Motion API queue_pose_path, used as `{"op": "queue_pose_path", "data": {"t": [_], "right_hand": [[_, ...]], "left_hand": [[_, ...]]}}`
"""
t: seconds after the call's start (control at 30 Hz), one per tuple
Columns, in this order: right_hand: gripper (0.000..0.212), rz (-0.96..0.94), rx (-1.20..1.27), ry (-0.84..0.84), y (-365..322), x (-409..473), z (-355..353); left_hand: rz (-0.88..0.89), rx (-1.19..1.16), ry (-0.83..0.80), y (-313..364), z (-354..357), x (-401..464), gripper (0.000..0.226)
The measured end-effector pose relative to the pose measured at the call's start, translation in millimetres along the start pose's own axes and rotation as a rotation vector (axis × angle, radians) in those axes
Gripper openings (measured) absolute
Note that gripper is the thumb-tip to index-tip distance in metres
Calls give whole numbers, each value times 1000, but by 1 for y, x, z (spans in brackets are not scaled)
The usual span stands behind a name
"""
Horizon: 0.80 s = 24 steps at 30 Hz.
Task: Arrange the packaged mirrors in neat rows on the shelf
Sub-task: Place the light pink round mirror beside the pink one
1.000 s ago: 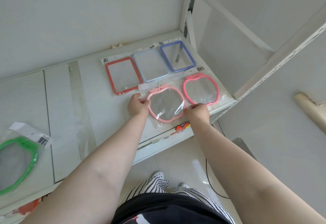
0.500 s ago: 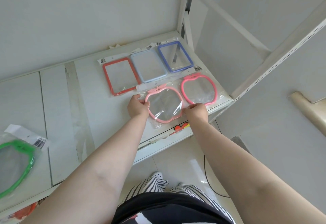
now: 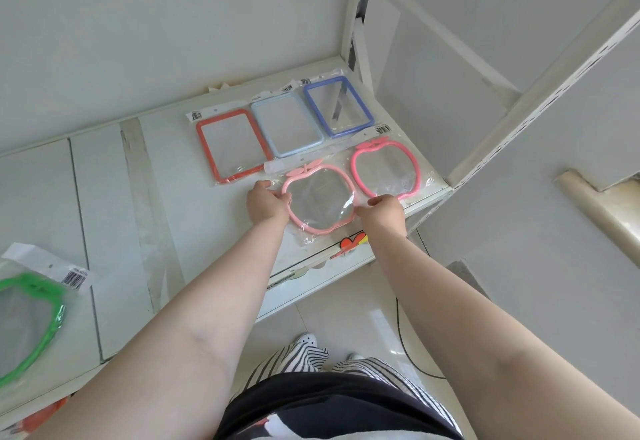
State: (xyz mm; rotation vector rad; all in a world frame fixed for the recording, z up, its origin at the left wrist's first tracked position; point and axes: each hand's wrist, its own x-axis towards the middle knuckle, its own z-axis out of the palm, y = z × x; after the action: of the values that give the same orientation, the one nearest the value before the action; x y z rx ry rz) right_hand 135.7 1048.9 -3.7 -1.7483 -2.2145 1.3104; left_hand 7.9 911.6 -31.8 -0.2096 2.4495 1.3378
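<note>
On shelf (image 3: 114, 176): left hand (image 3: 267, 205), right hand (image 3: 383, 209) gripping pink apple mirror (image 3: 320, 199) sides, lining it up beside other pink mirror (image 3: 385, 170).

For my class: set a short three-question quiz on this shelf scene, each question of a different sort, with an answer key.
1. True or false: the green-framed packaged mirror lies in the back row beside the dark blue rectangular packaged mirror.
2. Multiple choice: both hands, left and right, grip which item? A) the red rectangular packaged mirror B) the pale pink apple-shaped packaged mirror C) the light blue rectangular packaged mirror
3. Fill in: the bright pink apple-shaped packaged mirror lies at the ____ end of the front row on the white shelf.

Key: 1 false; 2 B; 3 right.
</note>
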Motion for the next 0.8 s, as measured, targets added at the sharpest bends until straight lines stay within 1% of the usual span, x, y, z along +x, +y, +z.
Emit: {"op": "queue_pose_path", "data": {"t": [0.07, 0.2, 0.37, 0.43, 0.5, 0.67, 0.8], "right_hand": [[41, 2, -17, 15, 1, -2, -1], [41, -28, -46, 57, -2, -9, -7], [37, -208, -66, 60, -7, -31, -14], [38, -297, -92, 28, -7, -40, -20], [40, -381, -120, -19, -6, -51, -26], [45, -526, -182, -131, 13, -90, -40], [44, -603, -234, -225, 40, -126, -39]], "left_hand": [[-2, 8, -1, 1, -1, -1, 46], [21, 84, 18, 3, -5, -10, 45], [11, 191, 57, 9, -21, -27, 51], [-15, 235, 34, 10, -29, -38, 53], [7, 262, 13, 9, -38, -53, 53], [183, 296, 0, -13, -58, -112, 51], [269, 305, -39, -48, -77, -166, 48]]}}
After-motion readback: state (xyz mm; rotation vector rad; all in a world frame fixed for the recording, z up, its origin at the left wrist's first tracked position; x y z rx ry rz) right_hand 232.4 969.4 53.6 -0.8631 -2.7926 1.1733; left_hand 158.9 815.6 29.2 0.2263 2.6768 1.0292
